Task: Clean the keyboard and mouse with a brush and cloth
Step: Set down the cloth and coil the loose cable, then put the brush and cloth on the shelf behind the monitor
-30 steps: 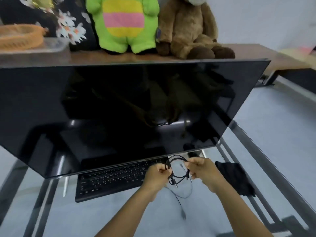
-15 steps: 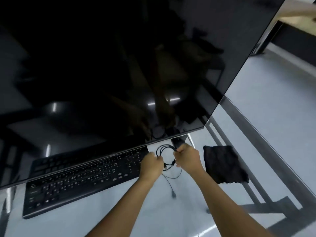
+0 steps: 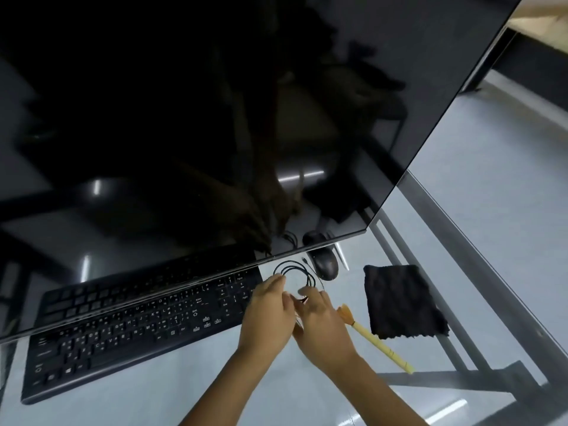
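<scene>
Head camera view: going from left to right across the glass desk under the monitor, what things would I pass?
Keyboard → left hand → right hand, both at the coiled black cable → brush → black cloth. The mouse sits farther back, above the hands.

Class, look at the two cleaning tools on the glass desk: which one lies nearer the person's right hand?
The brush, pale yellow with its bristle end right beside the right hand. The black cloth lies farther right, apart from the hand.
</scene>
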The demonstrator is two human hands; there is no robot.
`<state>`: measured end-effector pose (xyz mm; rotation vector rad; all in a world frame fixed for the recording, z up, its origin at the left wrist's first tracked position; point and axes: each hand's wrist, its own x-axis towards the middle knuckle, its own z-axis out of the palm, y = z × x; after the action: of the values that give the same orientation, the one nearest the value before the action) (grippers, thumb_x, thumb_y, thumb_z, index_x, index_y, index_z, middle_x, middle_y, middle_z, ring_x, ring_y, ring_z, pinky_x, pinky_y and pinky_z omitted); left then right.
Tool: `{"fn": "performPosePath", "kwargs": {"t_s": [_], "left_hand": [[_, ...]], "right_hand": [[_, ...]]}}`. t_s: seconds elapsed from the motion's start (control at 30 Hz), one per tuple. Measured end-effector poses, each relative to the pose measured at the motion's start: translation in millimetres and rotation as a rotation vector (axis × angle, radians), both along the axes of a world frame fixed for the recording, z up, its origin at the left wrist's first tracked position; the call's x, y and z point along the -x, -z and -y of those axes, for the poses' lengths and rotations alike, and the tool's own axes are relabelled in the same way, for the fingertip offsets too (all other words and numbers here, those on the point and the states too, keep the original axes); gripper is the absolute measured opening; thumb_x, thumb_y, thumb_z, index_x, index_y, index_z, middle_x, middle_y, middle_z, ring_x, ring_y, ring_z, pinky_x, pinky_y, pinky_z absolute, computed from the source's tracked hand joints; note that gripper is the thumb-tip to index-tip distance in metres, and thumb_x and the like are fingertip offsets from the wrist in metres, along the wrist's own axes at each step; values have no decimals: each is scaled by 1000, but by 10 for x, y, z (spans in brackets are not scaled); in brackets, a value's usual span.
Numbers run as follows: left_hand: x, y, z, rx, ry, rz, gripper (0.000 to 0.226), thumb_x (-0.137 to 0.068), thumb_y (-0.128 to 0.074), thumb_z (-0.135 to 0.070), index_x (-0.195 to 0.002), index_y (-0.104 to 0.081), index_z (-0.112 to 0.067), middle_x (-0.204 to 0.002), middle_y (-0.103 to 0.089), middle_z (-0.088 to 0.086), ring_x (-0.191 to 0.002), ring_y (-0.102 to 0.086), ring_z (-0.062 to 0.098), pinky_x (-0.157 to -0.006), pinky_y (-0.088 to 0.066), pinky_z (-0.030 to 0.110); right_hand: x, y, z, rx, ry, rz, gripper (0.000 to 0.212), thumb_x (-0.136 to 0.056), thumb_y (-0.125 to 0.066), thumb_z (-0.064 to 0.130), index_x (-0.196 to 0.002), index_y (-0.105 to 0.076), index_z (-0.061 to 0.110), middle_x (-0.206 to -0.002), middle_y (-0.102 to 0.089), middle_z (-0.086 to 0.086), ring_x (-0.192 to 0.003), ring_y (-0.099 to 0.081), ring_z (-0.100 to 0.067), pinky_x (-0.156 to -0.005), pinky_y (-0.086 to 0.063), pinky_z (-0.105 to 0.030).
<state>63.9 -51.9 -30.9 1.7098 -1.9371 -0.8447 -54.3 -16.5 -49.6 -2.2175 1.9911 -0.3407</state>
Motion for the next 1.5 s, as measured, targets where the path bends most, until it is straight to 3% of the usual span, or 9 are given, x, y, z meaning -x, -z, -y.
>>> {"fn": "performPosePath", "kwargs": {"t_s": [0.1, 0.27, 0.7, 0.8, 0.93, 1.1, 1.23, 1.33, 1.5], "left_hand": [[-167, 171, -94, 212, 129, 267, 45, -91, -37, -24, -126, -59, -7, -136, -56, 6, -129, -49, 22, -108, -35, 37], [-386, 424, -168, 223, 199, 493, 58, -94, -29, -39, -140, -44, -6, -150, -37, 10, -141, -28, 25, -110, -19, 51], [-433, 459, -190, 281, 224, 524, 59, -93, -39, -34, -144, -33, -6, -155, -26, 13, -145, -16, 27, -112, -20, 52], [-193, 250, -262, 199, 245, 439, 53, -86, -57, -28, -136, -48, -11, -140, -47, 12, -128, -46, 29, -100, -43, 43], [360, -146, -290, -126, 151, 285, 40, -98, -38, -37, -127, -41, -10, -107, -62, 7, -95, -62, 25, -69, -46, 32], [971, -153, -177, -353, 111, 385, 62, -96, -30, -54, -135, -32, -6, -115, -63, 13, -102, -62, 29, -75, -52, 38], [1228, -76, -186, -409, 112, 368, 57, -93, -45, -52, -129, -34, -9, -114, -64, 9, -101, -63, 24, -67, -43, 31], [1343, -17, -214, -415, 114, 360, 51, -94, -55, -34, -131, -32, -7, -110, -65, 7, -97, -64, 21, -67, -45, 28], [1272, -32, -255, -439, 32, 96, 40, -92, -55, -15, -126, -34, -10, -114, -63, 6, -100, -64, 24, -78, -54, 31]], "right_hand": [[21, 157, 32, -2, -25, 75, 46, -61, -89, 17, -104, -73, 20, -97, -65, -4, -77, -63, -18, -54, -49, -16], [3, 255, 293, 5, -3, 72, 48, -59, -84, -1, -102, -73, 18, -96, -63, -7, -78, -62, -20, -53, -51, -19], [129, 141, 286, 191, 18, 48, 36, -80, -70, 9, -115, -68, 16, -119, -64, -6, -96, -59, -24, -81, -53, -34], [488, -13, 152, 213, 189, 83, 36, -81, -69, 9, -116, -67, 15, -120, -61, -9, -98, -58, -27, -81, -52, -40], [1161, -198, 36, 79, 486, 60, 37, -84, -63, 17, -120, -62, 11, -123, -54, -16, -106, -53, -37, -87, -48, -51], [1755, -278, -94, -271, 869, 53, 57, -93, -56, 39, -138, -41, 9, -141, -39, -20, -125, -41, -40, -103, -38, -53], [1853, -186, -135, -392, 905, 67, 62, -89, -58, 48, -131, -41, 5, -125, -48, -19, -113, -52, -38, -94, -45, -50], [1887, -108, -105, -428, 925, 192, 57, -87, -64, 43, -125, -44, 5, -116, -59, -16, -104, -61, -35, -89, -50, -47], [1914, -314, -124, -411, 800, 508, 20, -95, -54, 27, -105, -55, 10, -88, -62, -6, -77, -60, -20, -63, -53, -30]]}}
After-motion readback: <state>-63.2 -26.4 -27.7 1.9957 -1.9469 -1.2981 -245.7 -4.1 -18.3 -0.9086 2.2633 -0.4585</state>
